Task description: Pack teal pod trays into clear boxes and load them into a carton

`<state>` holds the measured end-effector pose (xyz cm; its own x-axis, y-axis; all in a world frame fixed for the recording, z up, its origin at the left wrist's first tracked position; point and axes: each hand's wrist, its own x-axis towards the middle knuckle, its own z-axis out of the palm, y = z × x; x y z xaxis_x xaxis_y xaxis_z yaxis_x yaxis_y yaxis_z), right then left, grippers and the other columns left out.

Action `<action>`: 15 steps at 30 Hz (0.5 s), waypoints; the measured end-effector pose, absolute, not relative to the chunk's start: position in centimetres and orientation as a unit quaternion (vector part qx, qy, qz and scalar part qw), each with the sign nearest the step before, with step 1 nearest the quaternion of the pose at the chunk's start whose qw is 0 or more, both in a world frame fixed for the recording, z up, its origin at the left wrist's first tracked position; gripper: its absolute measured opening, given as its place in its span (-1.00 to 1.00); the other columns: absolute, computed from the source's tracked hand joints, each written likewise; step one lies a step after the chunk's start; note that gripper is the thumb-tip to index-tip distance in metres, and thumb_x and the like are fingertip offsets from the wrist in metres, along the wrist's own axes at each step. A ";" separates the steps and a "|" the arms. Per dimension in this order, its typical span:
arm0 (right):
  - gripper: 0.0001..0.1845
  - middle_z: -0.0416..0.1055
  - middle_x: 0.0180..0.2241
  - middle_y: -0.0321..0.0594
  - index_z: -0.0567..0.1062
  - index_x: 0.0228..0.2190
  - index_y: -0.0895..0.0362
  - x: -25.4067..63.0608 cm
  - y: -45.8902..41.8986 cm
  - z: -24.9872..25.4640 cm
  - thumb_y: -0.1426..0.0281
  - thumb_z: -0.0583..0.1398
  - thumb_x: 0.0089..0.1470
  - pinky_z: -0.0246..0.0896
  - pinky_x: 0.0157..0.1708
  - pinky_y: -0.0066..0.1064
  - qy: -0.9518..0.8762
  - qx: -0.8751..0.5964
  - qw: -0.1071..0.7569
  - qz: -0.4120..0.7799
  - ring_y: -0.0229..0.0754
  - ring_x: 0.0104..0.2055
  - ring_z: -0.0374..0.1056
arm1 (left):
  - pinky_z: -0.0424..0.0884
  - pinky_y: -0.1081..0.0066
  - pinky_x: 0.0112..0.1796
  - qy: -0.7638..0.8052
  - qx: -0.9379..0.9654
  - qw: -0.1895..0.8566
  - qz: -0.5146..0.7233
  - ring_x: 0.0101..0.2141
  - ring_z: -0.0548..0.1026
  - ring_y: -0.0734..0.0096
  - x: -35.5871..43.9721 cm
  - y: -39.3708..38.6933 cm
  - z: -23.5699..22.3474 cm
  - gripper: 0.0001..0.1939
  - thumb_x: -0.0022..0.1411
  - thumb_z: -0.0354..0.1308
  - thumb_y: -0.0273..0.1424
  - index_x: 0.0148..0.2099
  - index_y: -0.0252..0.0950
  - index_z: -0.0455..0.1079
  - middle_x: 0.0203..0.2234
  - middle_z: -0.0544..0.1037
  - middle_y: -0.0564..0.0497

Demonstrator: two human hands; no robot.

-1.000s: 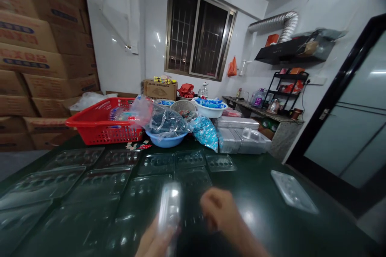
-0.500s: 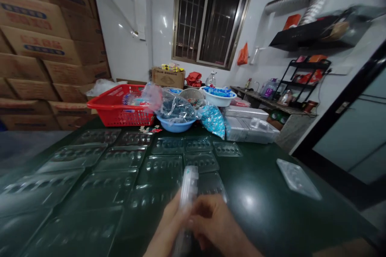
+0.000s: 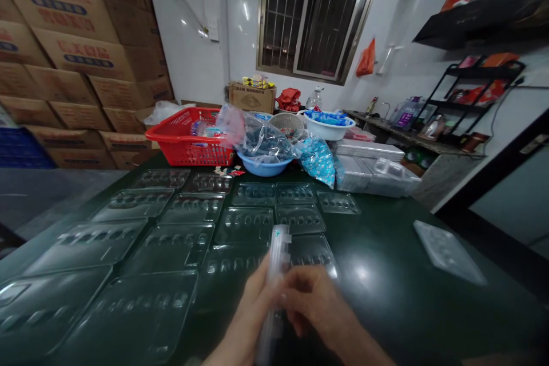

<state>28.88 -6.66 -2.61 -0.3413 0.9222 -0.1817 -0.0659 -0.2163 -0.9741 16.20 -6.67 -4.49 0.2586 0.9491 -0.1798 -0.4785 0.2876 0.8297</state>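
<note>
A stack of clear plastic trays (image 3: 279,246) stands on edge in front of me, seen end-on. My left hand (image 3: 253,303) is closed around its left side. At the stack's right side, my right hand (image 3: 311,297) is closed with bent fingers, thumb and fingertips pressed at the edge; whether a single tray is pinched there is hidden. Rows of single clear trays with moulded hollows (image 3: 171,243) lie flat on the dark green table (image 3: 369,314) to the left and beyond my hands.
A whitish tray (image 3: 448,251) lies at the right. Along the back stand a red basket (image 3: 193,151), a blue basin (image 3: 263,167) with a plastic bag, a bag of blue packets (image 3: 318,161) and stacked clear trays (image 3: 373,174). Cardboard boxes (image 3: 81,57) are piled at the left.
The view has shifted, so the table and background things appear further right and slightly higher. Both hands stay at the tray stack in much the same pose.
</note>
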 end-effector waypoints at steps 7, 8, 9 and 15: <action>-0.58 0.20 -0.77 -0.42 0.43 -0.52 0.25 28.7 -6.5 -2.4 0.11 0.30 -0.21 -0.10 -0.81 -0.62 -0.505 -0.443 0.380 0.636 -0.45 -0.79 0.05 | 0.35 0.44 -0.50 0.369 0.313 0.739 0.470 -0.53 0.45 0.32 16.2 -6.4 -3.9 -0.48 -0.09 0.24 -0.10 -0.14 -0.35 0.39 -0.59 0.47 -0.02; -0.57 0.20 -0.77 -0.42 0.42 -0.52 0.25 28.8 -6.5 -2.4 0.10 0.29 -0.21 -0.11 -0.81 -0.62 -0.508 -0.441 0.377 0.637 -0.45 -0.78 0.05 | 0.35 0.45 -0.49 0.374 0.315 0.732 0.475 -0.51 0.46 0.31 16.3 -6.4 -4.0 -0.48 -0.10 0.25 -0.11 -0.13 -0.35 0.39 -0.57 0.47 -0.03; -0.57 0.21 -0.76 -0.42 0.41 -0.52 0.25 28.8 -6.5 -2.4 0.10 0.29 -0.21 -0.11 -0.81 -0.62 -0.510 -0.439 0.373 0.638 -0.45 -0.78 0.06 | 0.35 0.45 -0.49 0.376 0.319 0.725 0.480 -0.50 0.46 0.31 16.3 -6.4 -4.1 -0.46 -0.09 0.25 -0.12 -0.10 -0.34 0.38 -0.55 0.48 -0.03; -0.65 0.24 -0.68 -0.39 0.36 -0.53 0.22 29.0 -7.0 -2.0 0.16 0.22 -0.09 -0.12 -0.80 -0.60 -0.532 -0.441 0.367 0.622 -0.45 -0.76 0.08 | 0.32 0.47 -0.58 0.371 0.359 0.704 0.487 -0.62 0.40 0.41 16.9 -7.0 -3.2 -0.20 -0.01 0.22 -0.19 0.23 -0.28 0.00 -0.58 0.43 0.03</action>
<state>29.03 -7.02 -1.99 -0.3414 0.9265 -0.1581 0.0126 -0.1636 -0.9864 16.87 -6.96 -3.15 0.2492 0.9530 -0.1722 -0.4192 0.2664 0.8679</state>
